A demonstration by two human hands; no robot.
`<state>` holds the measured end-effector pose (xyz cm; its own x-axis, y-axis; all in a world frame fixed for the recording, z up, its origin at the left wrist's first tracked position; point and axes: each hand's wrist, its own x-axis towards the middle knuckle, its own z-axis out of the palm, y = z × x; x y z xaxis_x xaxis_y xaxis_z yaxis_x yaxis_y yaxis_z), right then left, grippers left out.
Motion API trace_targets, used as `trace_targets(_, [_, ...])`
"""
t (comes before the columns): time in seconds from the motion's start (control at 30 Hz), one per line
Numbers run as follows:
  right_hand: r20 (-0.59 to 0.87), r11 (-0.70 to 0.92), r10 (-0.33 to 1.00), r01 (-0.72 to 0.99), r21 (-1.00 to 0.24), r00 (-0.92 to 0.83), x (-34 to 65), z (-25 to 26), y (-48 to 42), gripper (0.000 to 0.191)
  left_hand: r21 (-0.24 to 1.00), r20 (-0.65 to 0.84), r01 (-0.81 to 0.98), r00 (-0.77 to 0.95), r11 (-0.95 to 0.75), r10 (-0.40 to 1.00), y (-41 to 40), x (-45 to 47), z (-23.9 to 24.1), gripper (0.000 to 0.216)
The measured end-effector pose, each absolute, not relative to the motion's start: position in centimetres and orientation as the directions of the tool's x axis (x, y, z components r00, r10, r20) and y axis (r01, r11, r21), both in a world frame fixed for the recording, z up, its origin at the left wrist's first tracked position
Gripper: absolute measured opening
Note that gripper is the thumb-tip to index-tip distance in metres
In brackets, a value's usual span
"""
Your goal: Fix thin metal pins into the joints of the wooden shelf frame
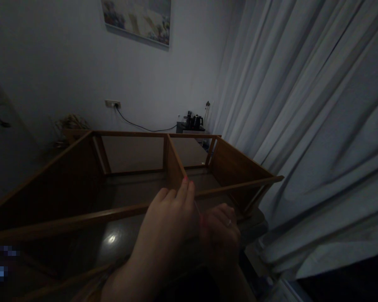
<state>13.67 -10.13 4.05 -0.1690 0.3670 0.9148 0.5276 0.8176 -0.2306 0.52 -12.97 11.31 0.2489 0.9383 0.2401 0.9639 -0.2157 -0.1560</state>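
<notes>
A brown wooden cabinet frame (122, 213) with open sides lies in front of me, with a divider panel (175, 161) across its middle. My left hand (171, 214) grips the front rail where the divider meets it, fingers together and reaching over the wood. Just to the right and lower, my right hand (222, 233), with a ring on one finger, is closed around something mostly hidden. A thin, rod-like shaft (198, 207) runs from that fist up toward the joint under my left hand. Its kind is too dark to make out.
Long pale curtains (290, 126) hang close along the right side. Behind the frame, a black kettle (197, 121) stands on a small dark stand by the wall. A black cord (138, 126) runs to a wall socket (112, 104). The frame's end panel (239, 161) rises on the right.
</notes>
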Motion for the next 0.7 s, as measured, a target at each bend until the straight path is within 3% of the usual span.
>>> trace_targets(0.3, [0.884, 0.808, 0.42, 0.529, -0.26, -0.208, 14.0, 4.9, -10.4, 0.032, -0.155, 0.212, 0.963, 0.248, -0.218, 0.945, -12.6, 0.6, 11.6, 0.053])
trace_targets(0.7, [0.893, 0.91, 0.266, 0.399, -0.109, -0.363, 16.6, 4.8, -10.3, 0.02, -0.169, 0.177, 0.962, 0.242, -0.212, 0.954, -12.6, 0.6, 11.9, 0.053])
